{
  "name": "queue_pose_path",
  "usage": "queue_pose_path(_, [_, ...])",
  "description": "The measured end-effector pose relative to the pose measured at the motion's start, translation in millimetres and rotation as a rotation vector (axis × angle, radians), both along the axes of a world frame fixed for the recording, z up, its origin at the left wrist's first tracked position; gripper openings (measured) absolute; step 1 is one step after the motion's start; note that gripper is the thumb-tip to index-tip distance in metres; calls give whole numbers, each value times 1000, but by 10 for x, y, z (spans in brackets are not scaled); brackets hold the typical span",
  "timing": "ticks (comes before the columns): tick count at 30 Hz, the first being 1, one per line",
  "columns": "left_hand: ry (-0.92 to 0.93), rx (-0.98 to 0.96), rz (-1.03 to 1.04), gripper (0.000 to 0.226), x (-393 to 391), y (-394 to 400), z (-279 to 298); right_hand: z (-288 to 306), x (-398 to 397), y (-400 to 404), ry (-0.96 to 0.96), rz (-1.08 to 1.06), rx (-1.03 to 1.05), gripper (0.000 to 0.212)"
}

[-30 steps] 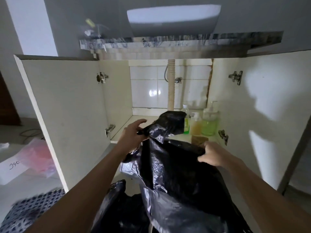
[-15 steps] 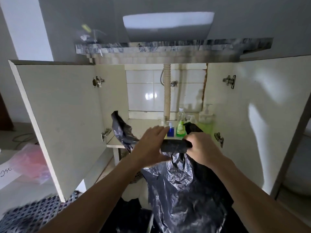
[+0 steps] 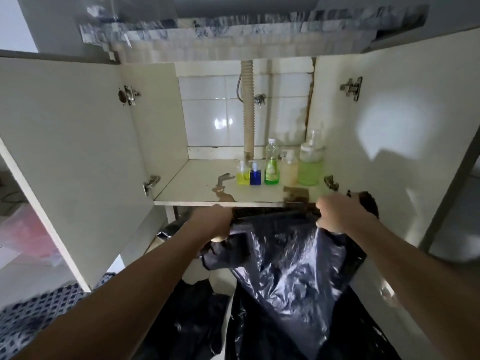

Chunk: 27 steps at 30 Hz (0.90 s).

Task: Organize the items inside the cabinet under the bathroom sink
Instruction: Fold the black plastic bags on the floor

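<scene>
Both doors of the cream under-sink cabinet (image 3: pixel 78 141) stand open. My left hand (image 3: pixel 211 222) curls its fingers round the top edge of the crinkled black plastic bag (image 3: pixel 291 276), just below the shelf's front edge. On the shelf's right half stand five bottles in a row: yellow (image 3: pixel 242 175), blue (image 3: pixel 255 174), green (image 3: pixel 271 167), pale amber (image 3: pixel 289 170), light green (image 3: pixel 310 162). My right hand (image 3: pixel 337 214) grips that same edge.
</scene>
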<state>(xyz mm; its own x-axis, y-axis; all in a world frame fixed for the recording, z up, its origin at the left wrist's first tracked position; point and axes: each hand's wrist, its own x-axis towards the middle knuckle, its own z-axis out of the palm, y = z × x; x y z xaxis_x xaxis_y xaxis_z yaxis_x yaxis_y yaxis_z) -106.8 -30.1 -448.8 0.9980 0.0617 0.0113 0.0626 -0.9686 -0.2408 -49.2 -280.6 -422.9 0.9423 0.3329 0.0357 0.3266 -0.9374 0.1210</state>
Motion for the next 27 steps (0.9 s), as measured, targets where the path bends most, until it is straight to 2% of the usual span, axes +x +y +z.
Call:
queue_pose_path(2, [-33, -19, 18, 36, 187, -63, 32, -98, 162, 11, -154, -45, 32, 9])
queue_pose_path(5, [-163, -60, 15, 27, 468, -104, 157, -154, 346, -82, -280, -96, 164, 16])
queue_pose_path(7, [-288, -80, 10, 22, 592, -113, 251, -116, 425, -181, -434, -97, 263, 20])
queue_pose_path(10, [-430, -89, -29, 24, 609, -169, 409, 6, 435, -272, -616, -36, 418, 16])
queue_pose_path(13, [-436, -173, -64, 34, 465, -201, 442, 77, 325, -323, -702, 45, 469, 9])
queue_pose_path(15, [-344, -244, -95, 39, 345, -187, 337, 73, 221, -395, -743, 130, 479, 9])
queue_pose_path(17, [-129, -218, -136, 39, 226, -223, 185, 68, 110, -499, -651, 236, 464, 11])
queue_pose_path(19, [114, -148, -158, 39, 117, -321, 31, 56, 19, -604, -328, 281, 404, 11])
queue_pose_path(21, [332, -83, -182, 40, 57, -443, -157, -33, -53, -667, 44, 201, 232, 14])
queue_pose_path(22, [418, -62, -196, 41, 45, -497, -271, -122, -86, -674, 167, 164, 142, 14])
queue_pose_path(24, [519, -7, -227, 43, 40, -574, -549, -371, -122, -665, 313, 122, 20, 14])
queue_pose_path(27, [613, 28, -248, 45, -29, -627, -1079, -828, -159, -659, 432, 86, -108, 20])
